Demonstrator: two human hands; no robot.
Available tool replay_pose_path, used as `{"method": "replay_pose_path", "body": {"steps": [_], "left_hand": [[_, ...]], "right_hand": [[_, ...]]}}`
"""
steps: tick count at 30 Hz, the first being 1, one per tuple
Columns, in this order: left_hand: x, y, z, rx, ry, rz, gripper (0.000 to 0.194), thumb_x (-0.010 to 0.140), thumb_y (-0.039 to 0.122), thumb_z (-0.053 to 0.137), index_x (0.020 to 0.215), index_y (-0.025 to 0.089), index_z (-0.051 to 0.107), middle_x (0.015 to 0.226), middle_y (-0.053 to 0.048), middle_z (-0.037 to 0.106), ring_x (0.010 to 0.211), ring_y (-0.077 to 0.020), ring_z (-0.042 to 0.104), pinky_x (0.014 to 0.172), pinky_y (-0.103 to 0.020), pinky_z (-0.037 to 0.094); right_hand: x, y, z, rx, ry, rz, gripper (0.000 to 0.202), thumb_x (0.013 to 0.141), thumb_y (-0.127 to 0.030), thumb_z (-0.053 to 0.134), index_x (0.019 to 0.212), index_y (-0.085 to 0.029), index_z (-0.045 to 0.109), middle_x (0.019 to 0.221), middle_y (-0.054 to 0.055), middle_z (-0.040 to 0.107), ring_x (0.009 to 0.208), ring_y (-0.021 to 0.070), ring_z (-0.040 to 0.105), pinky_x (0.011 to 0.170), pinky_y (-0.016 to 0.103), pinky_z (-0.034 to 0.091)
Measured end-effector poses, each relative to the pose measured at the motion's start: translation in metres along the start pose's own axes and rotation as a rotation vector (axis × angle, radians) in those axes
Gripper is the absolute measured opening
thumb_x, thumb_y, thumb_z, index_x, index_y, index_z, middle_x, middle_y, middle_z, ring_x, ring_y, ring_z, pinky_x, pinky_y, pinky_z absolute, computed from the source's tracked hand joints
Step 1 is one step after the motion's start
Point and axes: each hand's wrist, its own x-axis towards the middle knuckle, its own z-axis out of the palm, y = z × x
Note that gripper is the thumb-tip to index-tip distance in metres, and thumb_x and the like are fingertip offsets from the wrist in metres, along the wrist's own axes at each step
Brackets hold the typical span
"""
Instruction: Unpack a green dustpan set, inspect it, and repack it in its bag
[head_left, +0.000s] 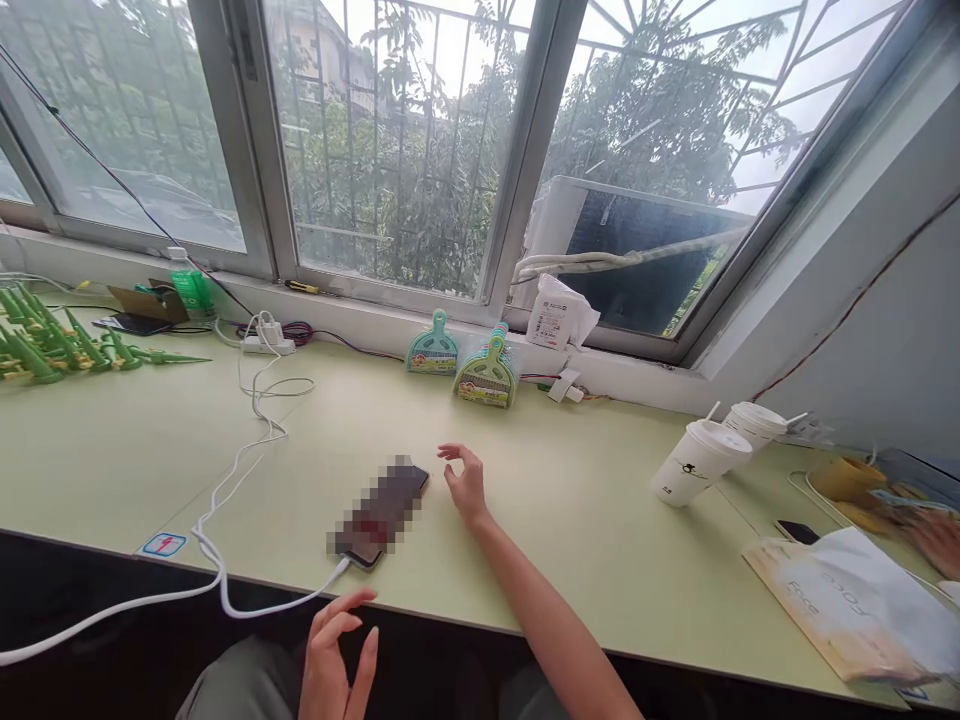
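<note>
The white cable (pixel 281 606) loops past the front edge of the pale-green counter (pixel 570 480); a snag from the left hand (pixel 334 650), near it, could drag off the attached phone (pixel 367 548) lying by that edge. Left and right hand (pixel 466 487) are empty, each grip loosely open. The phone is flat, glossy, rectangular; the cable slender, curving.

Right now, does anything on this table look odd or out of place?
Yes: coarse square blocks hide much of the phone, seemingly picture masking rather than damage. Its white cable also dips past the front edge of the table, untidily slack. I see no spill.
</note>
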Motion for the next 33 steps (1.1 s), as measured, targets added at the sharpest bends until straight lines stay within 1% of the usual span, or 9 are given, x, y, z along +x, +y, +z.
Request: {"method": "replay_pose_path", "body": {"steps": [3, 5, 7, 9, 14, 23, 27, 30, 33], "left_hand": [[0.011, -0.014, -0.001, 0.257, 0.178, -0.17, 0.033, 0.086, 0.042, 0.052, 0.109, 0.019, 0.043, 0.12, -0.014, 0.057, 0.109, -0.0291, 0.055, 0.092, -0.047, 0.042], [0.022, -0.021, -0.007, 0.41, 0.183, -0.314, 0.052, 0.086, 0.053, 0.046, 0.122, 0.016, 0.041, 0.126, -0.018, 0.053, 0.115, -0.0344, 0.05, 0.094, -0.053, 0.038], [0.03, -0.025, -0.016, 0.471, 0.085, -0.359, 0.064, 0.088, 0.059, 0.039, 0.133, 0.014, 0.036, 0.13, -0.019, 0.05, 0.121, -0.0356, 0.045, 0.097, -0.054, 0.035], [0.033, -0.027, -0.023, 0.497, -0.039, -0.308, 0.071, 0.087, 0.063, 0.037, 0.138, 0.013, 0.031, 0.132, -0.019, 0.048, 0.123, -0.0339, 0.043, 0.101, -0.053, 0.032], [0.029, -0.022, -0.024, 0.54, -0.219, -0.243, 0.085, 0.083, 0.062, 0.048, 0.145, 0.014, 0.017, 0.138, -0.018, 0.045, 0.126, -0.0314, 0.041, 0.105, -0.049, 0.028], [0.049, -0.025, -0.008, 0.563, -0.246, -0.273, 0.074, 0.082, 0.051, 0.055, 0.141, 0.016, 0.027, 0.131, -0.014, 0.051, 0.121, -0.0292, 0.045, 0.106, -0.046, 0.027], [0.065, -0.035, -0.002, 0.579, -0.259, -0.278, 0.066, 0.083, 0.05, 0.054, 0.136, 0.017, 0.033, 0.128, -0.014, 0.053, 0.118, -0.0291, 0.046, 0.107, -0.047, 0.025], [0.09, -0.051, 0.008, 0.607, -0.281, -0.289, 0.067, 0.082, 0.048, 0.056, 0.136, 0.017, 0.032, 0.128, -0.013, 0.054, 0.116, -0.0292, 0.046, 0.109, -0.051, 0.019], [0.131, -0.081, 0.027, 0.663, -0.299, -0.273, 0.065, 0.082, 0.047, 0.054, 0.135, 0.015, 0.034, 0.126, -0.015, 0.055, 0.116, -0.0307, 0.045, 0.109, -0.053, 0.017]], "right_hand": [[0.001, 0.002, -0.004, 0.006, 0.042, 0.038, 0.046, 0.063, -0.004, 0.036, 0.096, -0.024, 0.061, 0.083, -0.002, 0.069, 0.066, 0.0149, 0.058, 0.072, 0.029, 0.045], [0.002, 0.004, -0.006, -0.002, 0.059, 0.055, 0.046, 0.061, -0.002, 0.035, 0.093, -0.023, 0.06, 0.081, -0.002, 0.068, 0.062, 0.014, 0.055, 0.064, 0.026, 0.043], [0.002, 0.007, -0.008, -0.011, 0.068, 0.06, 0.045, 0.06, -0.002, 0.035, 0.091, -0.022, 0.06, 0.08, -0.001, 0.066, 0.06, 0.0133, 0.054, 0.062, 0.025, 0.041], [0.002, 0.009, -0.009, -0.023, 0.078, 0.051, 0.046, 0.06, -0.002, 0.035, 0.093, -0.021, 0.06, 0.082, -0.001, 0.065, 0.06, 0.0125, 0.053, 0.061, 0.024, 0.04], [0.002, 0.013, -0.011, -0.049, 0.098, 0.045, 0.048, 0.058, -0.001, 0.037, 0.097, -0.021, 0.057, 0.086, -0.001, 0.062, 0.059, 0.0105, 0.049, 0.067, 0.025, 0.039], [0.0, 0.011, -0.014, -0.054, 0.09, 0.088, 0.049, 0.057, 0.0, 0.038, 0.098, -0.022, 0.055, 0.085, -0.002, 0.056, 0.059, 0.0096, 0.044, 0.068, 0.025, 0.037], [0.0, 0.012, -0.013, -0.032, 0.178, 0.116, 0.05, 0.058, 0.0, 0.037, 0.1, -0.021, 0.052, 0.084, -0.001, 0.052, 0.059, 0.0101, 0.041, 0.066, 0.025, 0.036], [0.002, 0.015, -0.013, -0.004, 0.252, 0.152, 0.048, 0.06, -0.001, 0.037, 0.101, -0.021, 0.05, 0.085, 0.0, 0.052, 0.061, 0.0114, 0.043, 0.066, 0.026, 0.036], [0.004, 0.019, -0.013, 0.022, 0.298, 0.19, 0.046, 0.061, -0.002, 0.036, 0.101, -0.021, 0.05, 0.087, 0.001, 0.053, 0.064, 0.0126, 0.045, 0.067, 0.027, 0.037]]}}
